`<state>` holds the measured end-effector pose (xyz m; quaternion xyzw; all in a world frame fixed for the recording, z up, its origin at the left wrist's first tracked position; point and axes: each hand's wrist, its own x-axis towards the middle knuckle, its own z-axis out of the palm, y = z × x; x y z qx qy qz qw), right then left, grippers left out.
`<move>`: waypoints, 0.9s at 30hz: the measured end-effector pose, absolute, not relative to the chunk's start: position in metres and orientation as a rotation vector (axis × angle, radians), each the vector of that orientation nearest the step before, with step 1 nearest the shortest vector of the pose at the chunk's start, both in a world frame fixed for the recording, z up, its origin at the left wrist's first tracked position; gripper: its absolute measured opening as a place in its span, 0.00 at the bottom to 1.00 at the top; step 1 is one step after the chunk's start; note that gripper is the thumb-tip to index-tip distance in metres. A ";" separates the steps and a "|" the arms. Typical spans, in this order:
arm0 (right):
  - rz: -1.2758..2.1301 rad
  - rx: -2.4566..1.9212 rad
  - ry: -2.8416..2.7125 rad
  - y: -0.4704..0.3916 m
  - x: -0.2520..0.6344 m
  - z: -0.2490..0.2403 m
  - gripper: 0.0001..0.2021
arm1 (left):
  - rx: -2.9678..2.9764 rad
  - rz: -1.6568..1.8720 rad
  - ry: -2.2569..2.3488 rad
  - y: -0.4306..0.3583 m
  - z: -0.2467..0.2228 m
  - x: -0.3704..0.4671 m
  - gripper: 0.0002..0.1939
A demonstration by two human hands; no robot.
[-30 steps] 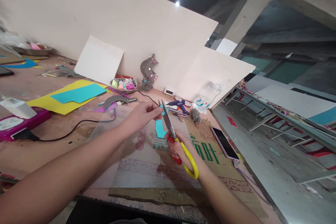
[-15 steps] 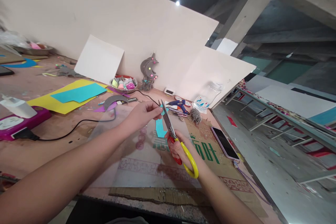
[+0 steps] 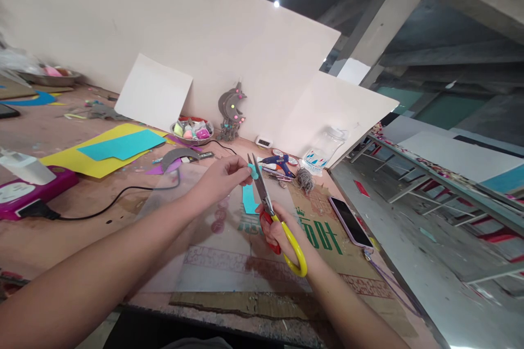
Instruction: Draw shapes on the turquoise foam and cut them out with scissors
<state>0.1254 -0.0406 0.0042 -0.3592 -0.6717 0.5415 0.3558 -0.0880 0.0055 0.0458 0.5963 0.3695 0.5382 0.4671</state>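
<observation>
My right hand [image 3: 282,234] is wrapped round the red and yellow handles of a pair of scissors [image 3: 263,192], whose blades point up and away. Between finger and thumb, my left hand [image 3: 225,174] pinches a small blue piece of paper [image 3: 254,171] beside the blades, which stand slightly apart at the tips. Below it, a larger blue paper scrap [image 3: 249,199] lies on the translucent sheet [image 3: 196,270] that covers part of the table. The fingertips of my left hand partly hide the small piece.
A glue gun [image 3: 279,162], a ball of grey twine [image 3: 304,179] and a clear jar [image 3: 325,150] stand beyond my hands. A phone [image 3: 351,222] lies near the right edge. Blue paper [image 3: 123,145] on yellow sheets and a purple power strip [image 3: 45,191] are at left.
The small blue piece now shows more between my left fingers and the blades. The scissor handles have shifted slightly; both hands stay in nearly the same place.
</observation>
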 end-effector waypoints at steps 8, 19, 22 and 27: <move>1.449 -0.863 -1.702 -0.044 0.120 0.010 0.30 | 1.467 1.143 0.852 0.001 0.044 -0.078 0.09; 1.481 -0.828 -1.679 -0.044 0.120 0.009 0.29 | 1.677 1.205 0.951 -0.001 0.045 -0.086 0.19; 1.497 -0.837 -1.700 -0.044 0.123 0.011 0.30 | 1.708 1.175 0.913 -0.001 0.046 -0.087 0.19; 1.569 -0.793 -1.775 -0.041 0.130 0.013 0.35 | 1.810 1.009 0.911 0.000 0.046 -0.091 0.20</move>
